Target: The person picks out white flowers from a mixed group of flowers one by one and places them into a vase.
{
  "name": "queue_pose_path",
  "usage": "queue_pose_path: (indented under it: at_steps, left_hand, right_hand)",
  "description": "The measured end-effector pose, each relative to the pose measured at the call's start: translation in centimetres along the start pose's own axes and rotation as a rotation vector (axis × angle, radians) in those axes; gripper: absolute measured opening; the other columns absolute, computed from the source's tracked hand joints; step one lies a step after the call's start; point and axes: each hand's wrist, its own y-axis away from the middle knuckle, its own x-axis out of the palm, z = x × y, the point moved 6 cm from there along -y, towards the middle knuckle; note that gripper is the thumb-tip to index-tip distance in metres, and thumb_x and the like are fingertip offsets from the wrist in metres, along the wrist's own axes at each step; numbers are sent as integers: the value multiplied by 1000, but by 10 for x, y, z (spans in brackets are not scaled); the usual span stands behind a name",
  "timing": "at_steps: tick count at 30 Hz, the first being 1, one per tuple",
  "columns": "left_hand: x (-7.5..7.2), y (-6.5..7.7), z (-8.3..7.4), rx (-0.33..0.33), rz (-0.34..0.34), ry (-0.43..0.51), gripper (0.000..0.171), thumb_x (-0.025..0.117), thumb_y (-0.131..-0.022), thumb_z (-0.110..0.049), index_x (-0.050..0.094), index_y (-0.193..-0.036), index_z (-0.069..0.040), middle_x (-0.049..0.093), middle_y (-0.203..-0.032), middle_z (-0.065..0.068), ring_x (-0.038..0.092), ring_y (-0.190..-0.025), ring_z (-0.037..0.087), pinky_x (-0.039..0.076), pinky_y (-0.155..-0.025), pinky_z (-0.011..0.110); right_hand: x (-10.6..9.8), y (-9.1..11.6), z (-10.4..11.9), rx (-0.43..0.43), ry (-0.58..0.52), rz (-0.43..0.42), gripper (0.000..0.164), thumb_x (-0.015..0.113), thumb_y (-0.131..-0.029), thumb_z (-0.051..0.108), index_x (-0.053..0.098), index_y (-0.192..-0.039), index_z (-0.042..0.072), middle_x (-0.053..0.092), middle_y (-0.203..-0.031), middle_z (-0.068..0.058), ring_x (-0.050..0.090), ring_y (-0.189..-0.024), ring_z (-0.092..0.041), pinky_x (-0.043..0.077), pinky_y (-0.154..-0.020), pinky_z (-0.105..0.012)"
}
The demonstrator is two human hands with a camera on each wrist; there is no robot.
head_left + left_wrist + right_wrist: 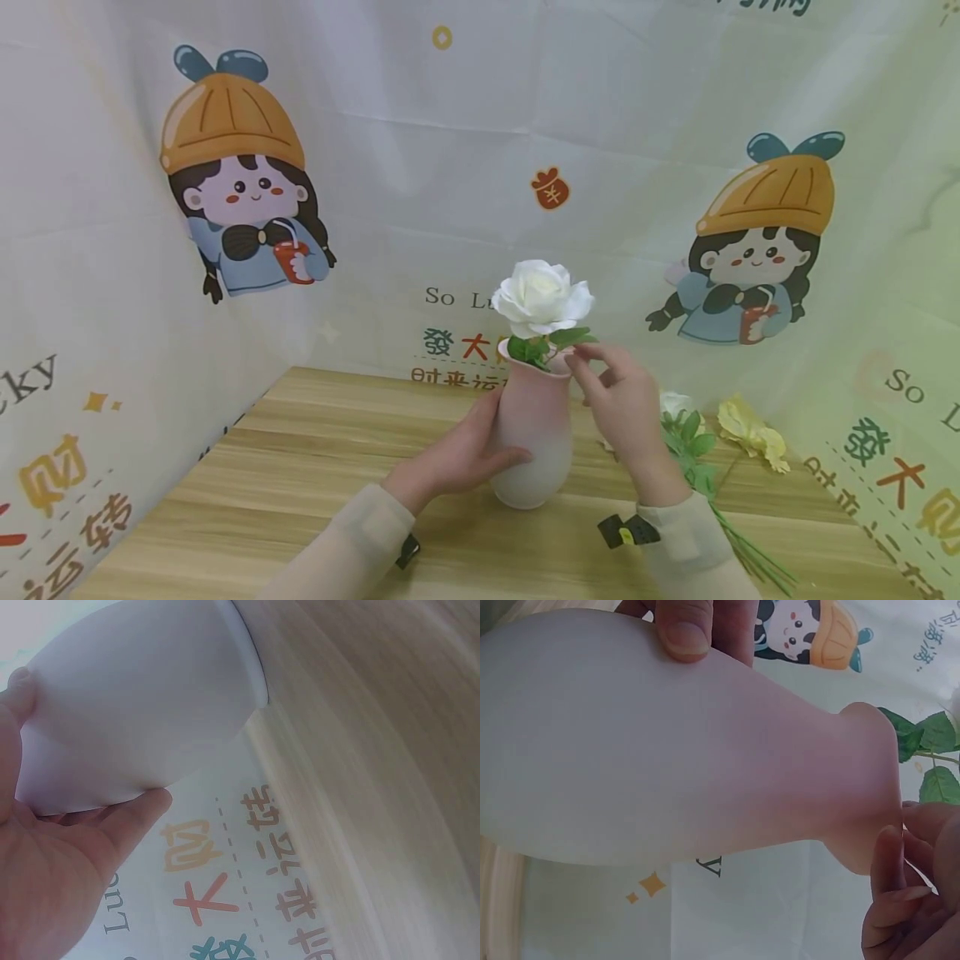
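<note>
Step looks like settling white rose (542,293) in vase (531,433), approx upright at table (300,467); base contact unclear. L hand (453,454) clamped round vase body. R hand (626,408): thumb + index close together at rim nr leaves (573,336), can't tell if pinching. Next prob calls for L steady, R easing leaves in. Head cam shows rose + loose flowers (753,435) on table, wrist cams don't; R wrist cam shows R fingertips at rim close up
</note>
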Motion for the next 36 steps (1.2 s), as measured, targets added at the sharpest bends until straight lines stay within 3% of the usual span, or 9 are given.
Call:
queue_pose_path:
  at_steps: [8,14,21,29,36]
  left_hand:
    - [-1,1,-1,11,-4,-11,97,71,-90,-47,13,-154,-3,38,-141,14,45,-121,19,43,-103,42]
    - [-1,2,-3,9,-1,-17,99,71,-90,-48,11,-154,-3,36,-142,14,44,-122,19,42,-104,43]
    - [-3,1,-2,31,-15,-32,98,70,-91,-47,12,-153,1,36,-141,16,43,-123,20,41,-105,43]
    - [-2,2,-2,21,-5,-30,98,71,-91,-46,11,-154,0,36,-142,16,43,-123,19,41,-105,42]
    - [-1,2,-2,4,0,-34,98,72,-91,-44,11,-154,0,36,-143,16,43,-123,20,40,-106,42]
  right_hand:
    - [-6,0,2,-65,46,-18,22,71,-94,24,71,-109,8,69,-108,-4,62,-75,-13,56,-56,-34]
    - [-15,2,7,-173,86,-49,30,72,-92,18,68,-117,2,67,-111,-9,63,-78,-14,58,-52,-35]
    - [-30,6,8,-261,104,-62,33,73,-90,11,67,-121,5,66,-117,-7,62,-78,-12,56,-49,-32]
    - [-39,16,-13,-262,182,-23,34,76,-87,11,68,-120,4,66,-110,-8,62,-78,-14,52,-50,-34]
    - [-48,20,-36,-190,329,56,34,73,-91,20,67,-120,5,65,-113,-11,63,-80,-22,53,-48,-38]
